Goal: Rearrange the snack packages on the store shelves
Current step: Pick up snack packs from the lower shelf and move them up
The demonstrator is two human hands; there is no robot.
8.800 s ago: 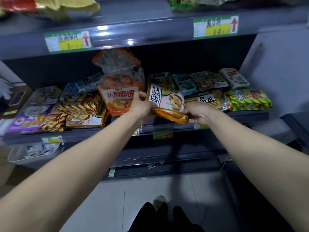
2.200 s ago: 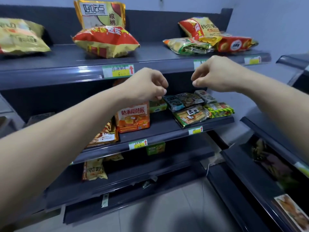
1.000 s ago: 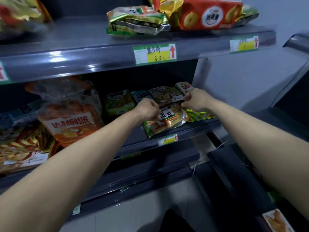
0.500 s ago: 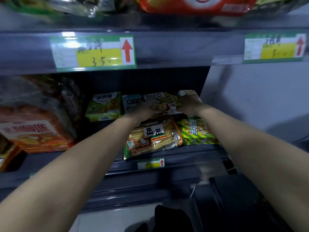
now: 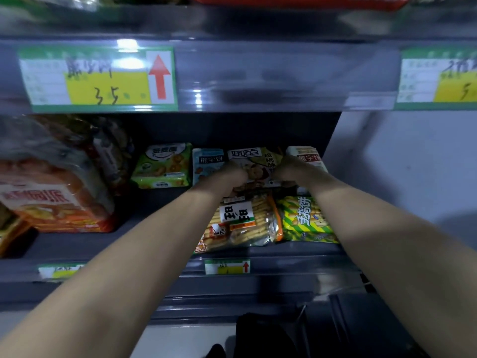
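Green-and-yellow striped packet (image 5: 307, 220); green-bordered yellow price tag (image 5: 98, 79)

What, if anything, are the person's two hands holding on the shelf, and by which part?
Both hands grip the beige walnut-biscuit packet in the back row: left hand at its lower left edge, right hand at its right edge.

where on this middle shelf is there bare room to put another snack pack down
Bare shelf lies in front of the green biscuit pack, between the big orange cake bag and the clear pack of biscuit sticks. The right end is crowded: both hands grip the walnut cookie pack among tightly packed packs, next to the yellow-green striped pack.
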